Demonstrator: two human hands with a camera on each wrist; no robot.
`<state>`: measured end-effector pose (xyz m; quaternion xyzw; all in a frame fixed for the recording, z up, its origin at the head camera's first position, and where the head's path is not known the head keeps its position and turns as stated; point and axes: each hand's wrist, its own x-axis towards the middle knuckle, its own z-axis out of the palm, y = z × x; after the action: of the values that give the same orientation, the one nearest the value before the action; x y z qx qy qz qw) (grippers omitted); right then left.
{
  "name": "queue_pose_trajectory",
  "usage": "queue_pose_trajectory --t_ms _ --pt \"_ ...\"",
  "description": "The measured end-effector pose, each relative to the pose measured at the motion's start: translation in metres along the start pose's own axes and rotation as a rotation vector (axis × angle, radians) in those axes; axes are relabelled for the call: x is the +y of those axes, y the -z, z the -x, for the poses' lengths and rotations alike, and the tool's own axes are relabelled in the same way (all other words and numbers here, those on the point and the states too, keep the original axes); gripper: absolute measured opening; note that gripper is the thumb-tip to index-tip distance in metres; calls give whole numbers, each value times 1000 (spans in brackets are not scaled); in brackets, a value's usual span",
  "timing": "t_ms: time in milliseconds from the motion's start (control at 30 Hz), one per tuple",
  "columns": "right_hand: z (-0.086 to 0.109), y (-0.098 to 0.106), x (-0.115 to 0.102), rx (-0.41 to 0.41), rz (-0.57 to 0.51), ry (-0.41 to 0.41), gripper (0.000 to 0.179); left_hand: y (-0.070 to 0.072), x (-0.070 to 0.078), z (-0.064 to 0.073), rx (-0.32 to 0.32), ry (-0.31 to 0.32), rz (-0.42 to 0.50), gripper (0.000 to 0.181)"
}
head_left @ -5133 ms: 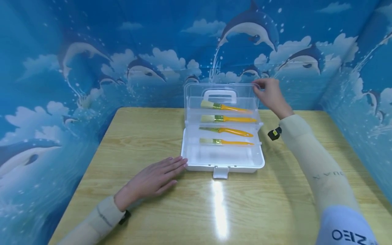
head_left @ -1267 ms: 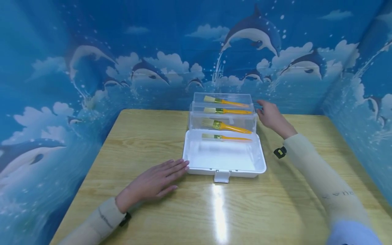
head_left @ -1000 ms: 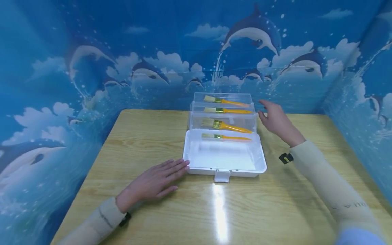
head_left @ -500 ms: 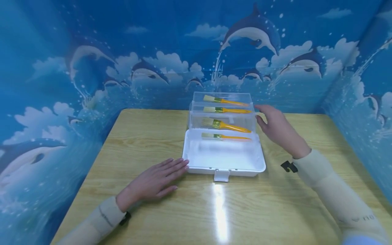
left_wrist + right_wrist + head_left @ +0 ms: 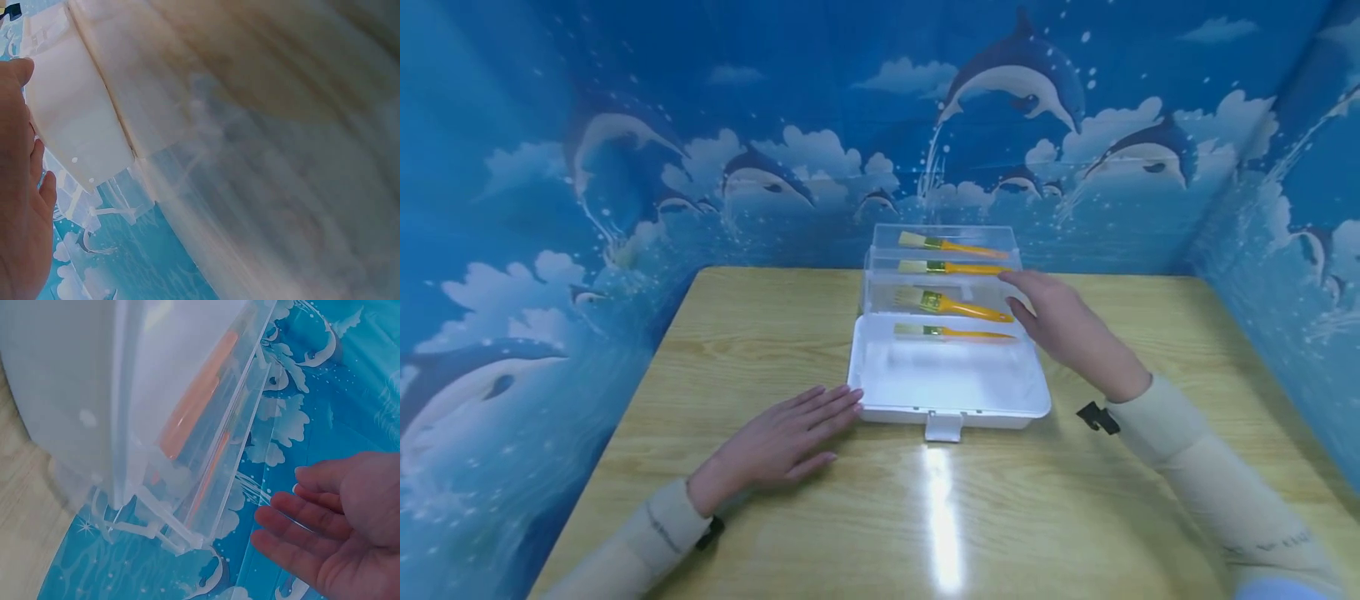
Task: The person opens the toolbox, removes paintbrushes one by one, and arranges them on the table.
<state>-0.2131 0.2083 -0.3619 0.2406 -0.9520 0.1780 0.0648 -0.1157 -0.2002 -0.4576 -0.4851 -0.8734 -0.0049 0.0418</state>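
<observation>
Right fingers (image 5: 1028,284) now nearer the brushes (image 5: 972,311)

Orange-handled paintbrushes (image 5: 955,307): four. White box (image 5: 951,379): one. Front latch (image 5: 943,427): one. Left hand (image 5: 775,440): one. Right hand (image 5: 1071,329): one. Pale sleeves (image 5: 1210,471): two. Small black pieces (image 5: 1098,417), one at each sleeve end: two. Wood-grained table (image 5: 752,333): one.

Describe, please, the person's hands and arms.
The left hand and right hand are ungloved. The left sleeve and right sleeve are long and cream with dark, blurred markings; pale blue shows on the right one. Each wrist has a small black object.
</observation>
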Motion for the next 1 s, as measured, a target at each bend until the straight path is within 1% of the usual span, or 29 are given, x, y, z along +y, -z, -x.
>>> queue_pose_trajectory --t_ms 133,267,367,500,633,800,1000 --pt "0 -8 -1 -8 -19 13 45 0 0 1 -10 8 0 71" --pt "-2 -14 -2 -37 -32 11 45 -1 2 1 -21 15 14 72" --pt "-6 -16 -4 -67 -39 13 44 -1 2 1 -13 12 7 72" --pt "-13 -21 -5 -116 -64 52 43 -2 1 1 6 -1 -13 70" --pt "-17 -24 -6 -153 -93 78 39 -3 2 1 9 2 -9 70" --pt "-19 -26 -5 -196 -94 65 34 -3 2 0 14 3 -8 70" --pt "-19 -25 -4 -232 -90 56 35 -3 2 -1 28 -5 -10 69"
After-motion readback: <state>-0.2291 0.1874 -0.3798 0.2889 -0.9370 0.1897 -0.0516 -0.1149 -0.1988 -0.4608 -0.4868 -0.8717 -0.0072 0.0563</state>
